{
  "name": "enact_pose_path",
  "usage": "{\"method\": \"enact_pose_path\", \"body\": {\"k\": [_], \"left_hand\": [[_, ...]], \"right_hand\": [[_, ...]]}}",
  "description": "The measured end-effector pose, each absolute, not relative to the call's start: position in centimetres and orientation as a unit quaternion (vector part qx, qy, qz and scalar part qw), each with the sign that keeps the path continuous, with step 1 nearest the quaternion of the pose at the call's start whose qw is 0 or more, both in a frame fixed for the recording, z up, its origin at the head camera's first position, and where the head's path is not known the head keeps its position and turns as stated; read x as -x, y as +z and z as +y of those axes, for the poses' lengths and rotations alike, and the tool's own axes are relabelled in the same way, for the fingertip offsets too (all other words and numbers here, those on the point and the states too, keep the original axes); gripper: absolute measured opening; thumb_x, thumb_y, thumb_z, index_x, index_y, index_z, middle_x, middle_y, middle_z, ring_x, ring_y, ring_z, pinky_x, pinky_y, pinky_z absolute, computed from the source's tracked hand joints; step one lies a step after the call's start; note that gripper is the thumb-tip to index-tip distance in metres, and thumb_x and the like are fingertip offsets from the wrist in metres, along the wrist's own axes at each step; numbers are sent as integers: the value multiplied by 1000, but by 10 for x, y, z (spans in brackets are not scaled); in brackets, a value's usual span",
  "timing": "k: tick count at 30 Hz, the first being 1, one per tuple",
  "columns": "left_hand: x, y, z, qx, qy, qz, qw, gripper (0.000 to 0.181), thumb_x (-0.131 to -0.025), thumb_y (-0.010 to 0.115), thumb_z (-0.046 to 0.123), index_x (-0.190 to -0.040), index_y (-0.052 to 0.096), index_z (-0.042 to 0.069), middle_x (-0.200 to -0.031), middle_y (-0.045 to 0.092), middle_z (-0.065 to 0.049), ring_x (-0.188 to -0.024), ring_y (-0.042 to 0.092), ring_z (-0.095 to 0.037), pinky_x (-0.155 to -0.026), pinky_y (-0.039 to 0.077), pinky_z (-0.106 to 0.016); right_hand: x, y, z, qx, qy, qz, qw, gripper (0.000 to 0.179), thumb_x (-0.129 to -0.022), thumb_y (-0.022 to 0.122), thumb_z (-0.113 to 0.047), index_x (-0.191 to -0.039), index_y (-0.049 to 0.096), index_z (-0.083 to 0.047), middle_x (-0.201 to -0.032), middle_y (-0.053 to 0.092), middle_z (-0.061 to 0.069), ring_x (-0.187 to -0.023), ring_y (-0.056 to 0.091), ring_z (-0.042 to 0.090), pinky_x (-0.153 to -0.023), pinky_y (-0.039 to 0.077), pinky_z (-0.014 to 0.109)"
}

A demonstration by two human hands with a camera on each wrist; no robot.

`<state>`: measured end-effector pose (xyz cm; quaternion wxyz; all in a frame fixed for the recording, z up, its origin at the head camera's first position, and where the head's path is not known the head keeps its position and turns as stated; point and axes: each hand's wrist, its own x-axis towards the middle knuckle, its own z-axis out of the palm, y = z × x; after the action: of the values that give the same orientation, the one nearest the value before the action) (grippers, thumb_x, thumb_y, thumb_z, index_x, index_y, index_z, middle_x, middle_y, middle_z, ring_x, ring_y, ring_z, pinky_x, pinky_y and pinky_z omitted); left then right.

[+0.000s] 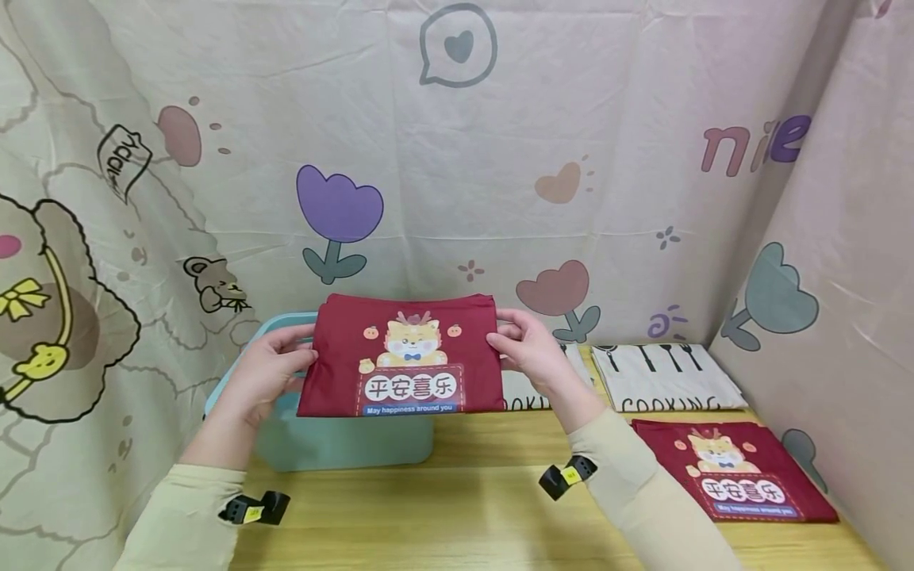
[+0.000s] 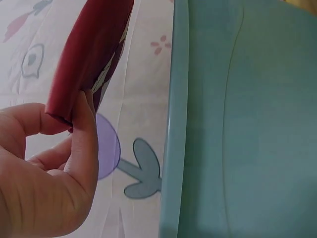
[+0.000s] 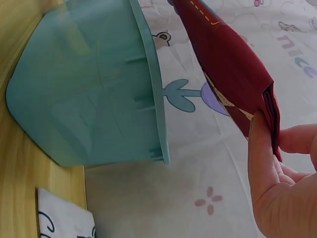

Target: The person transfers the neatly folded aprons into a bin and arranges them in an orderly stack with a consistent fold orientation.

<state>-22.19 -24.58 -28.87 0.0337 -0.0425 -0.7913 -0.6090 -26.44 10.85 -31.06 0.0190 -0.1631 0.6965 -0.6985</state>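
Note:
A folded red cloth (image 1: 407,357) with a cartoon dog and white lettering is held up over the teal bin (image 1: 343,444), its print toward the head camera. My left hand (image 1: 267,373) pinches its left edge between thumb and fingers. At the opposite edge, my right hand (image 1: 531,349) grips it the same way. The right wrist view shows several folded layers at the edge of the red cloth (image 3: 233,64), beside the thumb. In the left wrist view, the teal bin's rim (image 2: 174,124) stands to the right of the hand and cloth.
A second folded red cloth (image 1: 735,472) with the same print lies at the right of the wooden table (image 1: 457,515). Behind it is a folded white cloth (image 1: 667,377) printed with utensils, and another white cloth (image 1: 524,392) lies partly hidden. A patterned curtain (image 1: 443,159) surrounds the table.

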Motion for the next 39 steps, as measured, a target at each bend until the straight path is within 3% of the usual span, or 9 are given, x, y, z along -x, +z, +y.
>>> {"method": "enact_pose_path", "body": {"k": [3,14,22,28,31,39], "left_hand": [[224,-288,-252,34,-604,-795,35,54,-100,52,7,-149,35,-8,-99,63,8,-84,63,-5,-72,58,-26],[232,-290,-274,-1,-575,-817,36,54,-101,53,11,-149,35,-6,-103,57,6,-85,59,-3,-74,57,-24],[240,-290,-286,-25,-541,-840,44,54,-101,52,14,-148,36,-7,-124,53,-15,-84,57,-1,-73,57,-23],[246,-289,-296,-45,-508,-859,42,57,-102,52,18,-150,33,-6,-137,45,-27,-91,54,-9,-71,55,-21],[248,-289,-301,-54,-494,-867,40,57,-102,52,18,-149,34,-6,-140,41,-31,-97,54,-17,-70,54,-22],[254,-291,-309,-74,-476,-876,34,54,-100,52,13,-146,37,-10,-140,40,-34,-96,57,-23,-69,53,-25]], "right_hand": [[268,-311,100,154,-698,699,18,43,-97,56,3,-139,46,6,-98,68,13,-77,65,15,-70,58,33],[278,-311,73,152,-691,706,19,44,-97,56,3,-139,46,7,-100,68,20,-77,67,18,-75,59,39],[288,-311,55,131,-684,717,28,42,-97,59,0,-138,49,4,-99,67,20,-78,69,23,-76,59,40],[296,-310,40,120,-674,728,29,42,-97,59,-1,-137,49,4,-99,67,20,-79,69,24,-75,59,39],[298,-311,32,115,-668,734,31,41,-97,60,-1,-136,50,5,-98,67,19,-80,69,25,-75,59,39],[304,-313,17,106,-649,753,34,41,-96,61,-4,-134,50,5,-95,64,16,-78,68,25,-73,60,38]]}}
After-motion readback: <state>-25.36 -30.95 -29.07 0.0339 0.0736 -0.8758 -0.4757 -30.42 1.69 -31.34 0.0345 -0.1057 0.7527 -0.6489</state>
